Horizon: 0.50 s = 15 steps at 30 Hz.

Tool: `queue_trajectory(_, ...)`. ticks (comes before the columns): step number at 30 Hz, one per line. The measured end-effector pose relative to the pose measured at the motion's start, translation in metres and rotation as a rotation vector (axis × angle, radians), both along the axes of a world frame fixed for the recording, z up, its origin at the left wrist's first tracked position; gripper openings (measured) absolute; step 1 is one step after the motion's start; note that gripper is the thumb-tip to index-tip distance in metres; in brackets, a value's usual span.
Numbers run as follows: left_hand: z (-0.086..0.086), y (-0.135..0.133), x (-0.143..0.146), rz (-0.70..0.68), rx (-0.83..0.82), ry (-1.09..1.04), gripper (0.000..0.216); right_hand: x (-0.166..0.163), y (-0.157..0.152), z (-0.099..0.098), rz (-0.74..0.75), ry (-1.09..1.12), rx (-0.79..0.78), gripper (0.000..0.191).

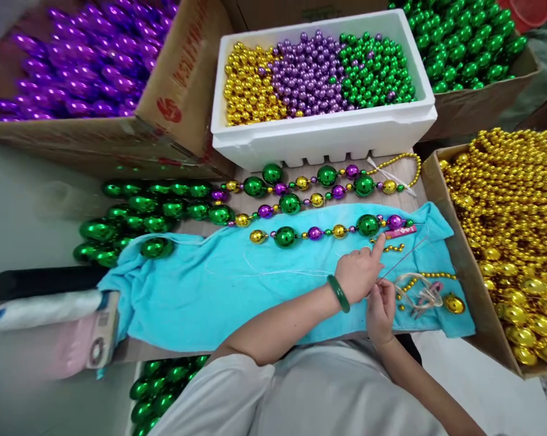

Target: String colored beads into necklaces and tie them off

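My left hand [359, 274], with a green bangle on the wrist, rests on a turquoise towel [210, 284]. Its index finger points at a pink tool [399, 231] at the end of a strand of green, purple and gold beads [328, 231]; the other fingers are curled. Just below it, my right hand [381, 310] pinches a thin thread [407, 257] that runs up to the right. Loops of cord and small gold beads [425, 284] lie beside the hands, along with one large gold bead [454, 303].
Two more finished strands [301, 191] lie above the towel. A white foam box [323, 136] holds gold, purple and green beads. Cardboard boxes hold purple beads [74, 60], green beads [464, 42] and gold beads [514, 212]. Loose green beads [137, 218] lie at the left.
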<state>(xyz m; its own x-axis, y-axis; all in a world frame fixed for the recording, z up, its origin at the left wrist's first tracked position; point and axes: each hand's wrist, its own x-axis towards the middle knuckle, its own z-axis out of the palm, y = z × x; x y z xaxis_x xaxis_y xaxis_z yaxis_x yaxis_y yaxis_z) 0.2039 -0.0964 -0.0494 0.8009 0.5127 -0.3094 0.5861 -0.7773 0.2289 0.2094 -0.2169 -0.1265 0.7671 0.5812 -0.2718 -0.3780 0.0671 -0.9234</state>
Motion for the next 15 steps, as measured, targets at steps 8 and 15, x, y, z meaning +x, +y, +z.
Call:
queue_trajectory(8, 0.000, 0.005, -0.031, 0.167, 0.048, 0.024, 0.073, 0.002, -0.002, 0.005, 0.086, -0.013, 0.137, 0.004)
queue_trajectory(15, -0.008, 0.010, -0.040, 0.230, 0.040, 0.021, 0.082, 0.002, -0.003, 0.004, 0.077, -0.035, 0.140, 0.003)
